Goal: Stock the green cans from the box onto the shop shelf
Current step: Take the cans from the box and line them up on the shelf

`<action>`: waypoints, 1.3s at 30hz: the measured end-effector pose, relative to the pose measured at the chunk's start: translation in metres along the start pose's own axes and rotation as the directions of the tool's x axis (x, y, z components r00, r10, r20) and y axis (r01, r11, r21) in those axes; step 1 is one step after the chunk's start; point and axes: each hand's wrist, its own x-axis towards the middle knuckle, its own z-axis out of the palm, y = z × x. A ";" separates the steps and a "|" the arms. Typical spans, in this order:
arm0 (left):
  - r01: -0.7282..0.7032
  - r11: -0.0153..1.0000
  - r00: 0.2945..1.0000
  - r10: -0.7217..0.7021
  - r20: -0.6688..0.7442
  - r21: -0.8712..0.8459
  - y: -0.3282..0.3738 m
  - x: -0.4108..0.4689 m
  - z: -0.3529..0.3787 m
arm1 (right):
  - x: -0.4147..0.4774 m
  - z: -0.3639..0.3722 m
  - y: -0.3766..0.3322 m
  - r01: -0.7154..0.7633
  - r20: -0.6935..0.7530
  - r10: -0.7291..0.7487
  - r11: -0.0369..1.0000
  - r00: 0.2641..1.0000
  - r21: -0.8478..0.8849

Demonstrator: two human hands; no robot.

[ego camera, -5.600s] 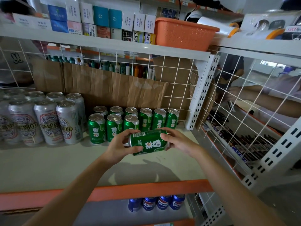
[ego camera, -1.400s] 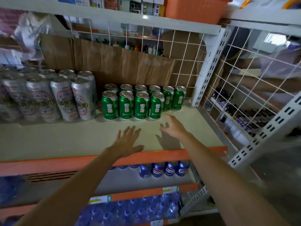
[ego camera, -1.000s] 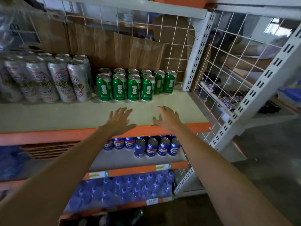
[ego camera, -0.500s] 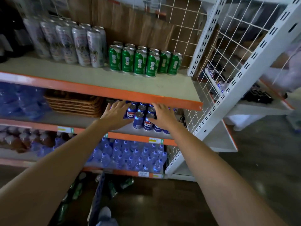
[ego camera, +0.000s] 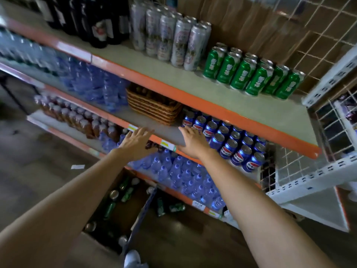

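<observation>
Several green cans (ego camera: 251, 73) stand in two rows at the right end of the upper shelf (ego camera: 193, 88). On the floor below lies the cardboard box (ego camera: 96, 244) with several green cans (ego camera: 110, 207) lying loose inside; two more green cans (ego camera: 170, 206) lie on the floor beside it. My left hand (ego camera: 136, 143) and my right hand (ego camera: 193, 143) are stretched out with straight fingers in front of the middle shelf's orange edge, well above the box. Both hold nothing.
Tall silver cans (ego camera: 173, 39) and dark bottles (ego camera: 92, 18) stand left of the green cans. A wicker basket (ego camera: 154, 107) and blue cans (ego camera: 231, 142) fill the middle shelf. Water bottles (ego camera: 183, 175) sit lower down. A white wire rack (ego camera: 318, 132) closes the right side.
My view has tilted down and left, bringing the box on the floor into sight. Both hands have dropped from the upper shelf to the level of the middle shelf, holding nothing.
</observation>
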 end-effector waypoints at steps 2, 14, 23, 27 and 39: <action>0.076 0.997 0.997 -0.076 -0.006 -0.008 -0.029 -0.006 0.004 | 0.023 0.010 -0.025 0.054 0.018 -0.054 0.998 0.998 0.013; 0.398 0.911 0.917 -0.393 0.068 -0.104 -0.133 -0.059 0.039 | 0.103 0.078 -0.138 0.312 0.238 -0.305 0.950 0.922 0.006; 0.648 0.737 0.762 -0.625 0.170 -0.190 -0.150 -0.095 0.118 | 0.134 0.149 -0.154 0.485 0.414 -0.448 0.874 0.792 0.017; 0.738 0.628 0.675 -0.698 0.240 -0.249 -0.145 -0.109 0.167 | 0.148 0.189 -0.143 0.511 0.468 -0.461 0.859 0.754 0.023; 0.847 0.449 0.531 -0.750 0.395 -0.285 -0.182 -0.101 0.340 | 0.205 0.361 -0.116 0.488 0.570 -0.414 0.872 0.710 0.026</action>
